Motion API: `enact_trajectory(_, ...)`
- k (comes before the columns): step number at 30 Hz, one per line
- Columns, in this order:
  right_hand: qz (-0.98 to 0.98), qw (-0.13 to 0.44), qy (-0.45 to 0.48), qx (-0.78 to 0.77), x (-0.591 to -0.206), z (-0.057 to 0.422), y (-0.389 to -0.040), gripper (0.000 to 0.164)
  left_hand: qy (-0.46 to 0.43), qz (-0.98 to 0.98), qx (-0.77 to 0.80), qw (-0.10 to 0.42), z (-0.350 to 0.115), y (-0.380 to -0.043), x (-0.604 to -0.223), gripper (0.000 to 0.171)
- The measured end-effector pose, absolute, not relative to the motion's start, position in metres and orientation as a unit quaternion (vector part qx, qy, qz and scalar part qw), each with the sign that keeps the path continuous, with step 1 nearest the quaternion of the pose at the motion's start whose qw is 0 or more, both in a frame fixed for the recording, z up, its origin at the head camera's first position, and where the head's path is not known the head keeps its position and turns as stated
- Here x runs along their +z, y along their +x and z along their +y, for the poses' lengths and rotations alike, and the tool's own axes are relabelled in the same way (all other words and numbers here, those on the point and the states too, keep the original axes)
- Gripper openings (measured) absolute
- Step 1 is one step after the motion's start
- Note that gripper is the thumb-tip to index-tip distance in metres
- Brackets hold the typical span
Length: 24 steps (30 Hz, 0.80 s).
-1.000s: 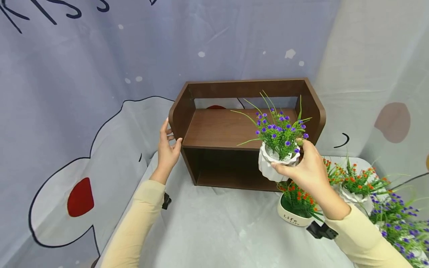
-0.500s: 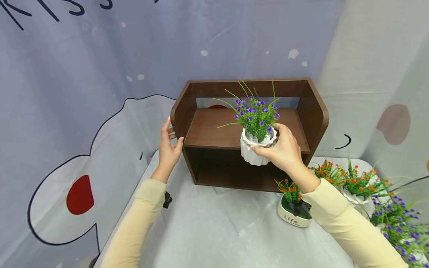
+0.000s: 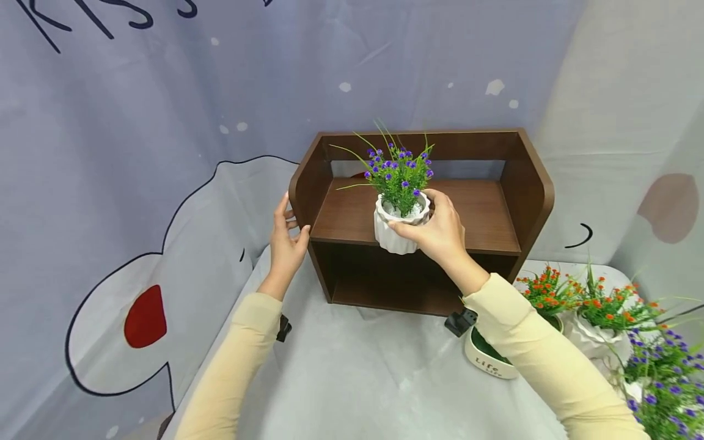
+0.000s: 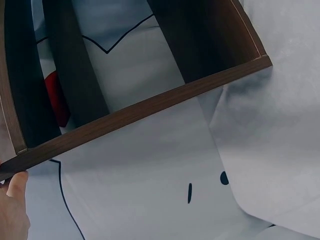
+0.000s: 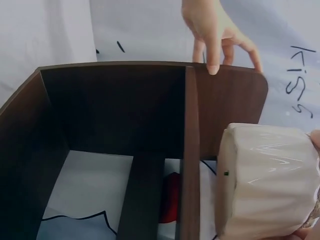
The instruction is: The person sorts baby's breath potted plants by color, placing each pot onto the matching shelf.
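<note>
Right hand (image 3: pixel 442 232) grips a fluted white pot (image 3: pixel 392 234), maybe ceramic (hard to tell), wispy purple flowers (image 3: pixel 398 171) inside, just off the woodgrain upper shelf (image 3: pixel 477 211). Left hand (image 3: pixel 287 249) rests loosely against the side panel (image 3: pixel 308 183).

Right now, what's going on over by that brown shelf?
A person has both hands busy at the brown shelf. The right hand holds a white pot of purple flowers at the upper level's front edge; the right wrist view shows a gap beneath it. The left hand touches the shelf's left side. More potted plants, orange and purple, stand at the right.
</note>
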State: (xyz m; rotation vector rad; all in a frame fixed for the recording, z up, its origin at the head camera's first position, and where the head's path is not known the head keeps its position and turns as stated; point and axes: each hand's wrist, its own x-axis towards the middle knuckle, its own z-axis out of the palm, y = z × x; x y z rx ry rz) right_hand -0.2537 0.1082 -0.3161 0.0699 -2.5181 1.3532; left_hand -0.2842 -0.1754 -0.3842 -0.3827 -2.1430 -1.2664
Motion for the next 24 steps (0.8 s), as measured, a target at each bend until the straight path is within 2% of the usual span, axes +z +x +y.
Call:
enact_trajectory(16, -0.861, 0.169, 0.034, 0.478, -0.328, 0.071, -0.283, 0.084, -0.131, -0.815, -0.467, 0.316, -0.173, -0.284, -0.385, 0.070)
enact_trajectory(24, -0.867, 0.169, 0.039, 0.466, -0.336, 0.069, -0.289, 0.084, -0.139, -0.804, -0.479, 0.324, -0.166, -0.284, -0.390, 0.071)
